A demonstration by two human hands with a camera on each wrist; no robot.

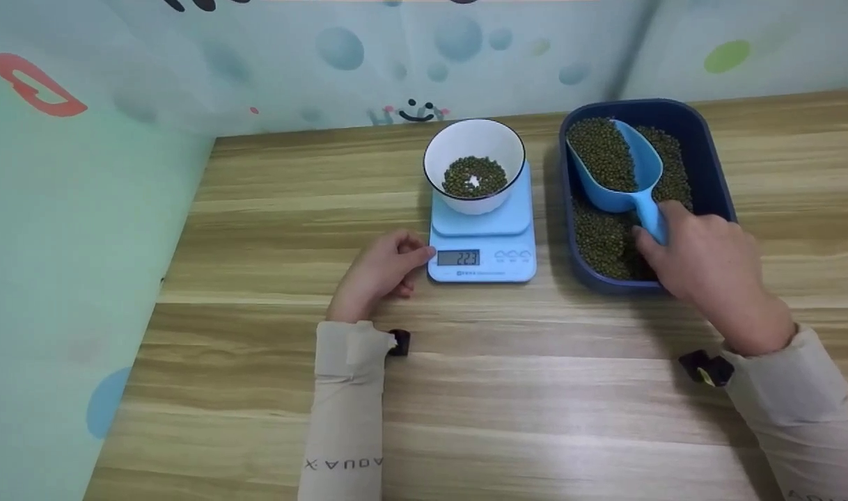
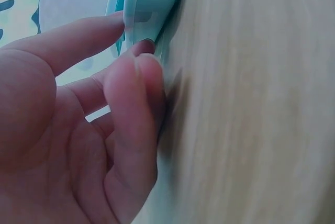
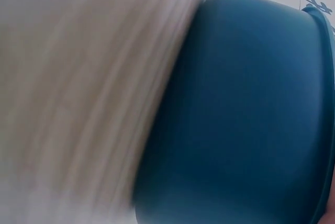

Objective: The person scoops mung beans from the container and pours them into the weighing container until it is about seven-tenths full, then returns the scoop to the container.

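My right hand point(image 1: 709, 261) grips the handle of a blue scoop point(image 1: 645, 158) heaped with small green beans point(image 1: 600, 149). The scoop is over a dark blue tub point(image 1: 715, 163) of the same beans; the right wrist view shows mostly the tub's outer wall point(image 3: 246, 109). A white bowl point(image 1: 443, 149) with a dark rim stands on a light blue kitchen scale point(image 1: 483, 271), some beans in its bottom. My left hand point(image 1: 382, 268) rests beside the scale, thumb at its left edge near the display point(image 1: 459, 257), fingers loosely curled. The display seems to read 223.
Everything stands on a wood-grain table point(image 1: 466, 410), the tub just right of the scale. A pale curtain point(image 1: 278, 69) printed with bubbles hangs along the back and left edges. Small black devices are strapped at both sleeve cuffs.
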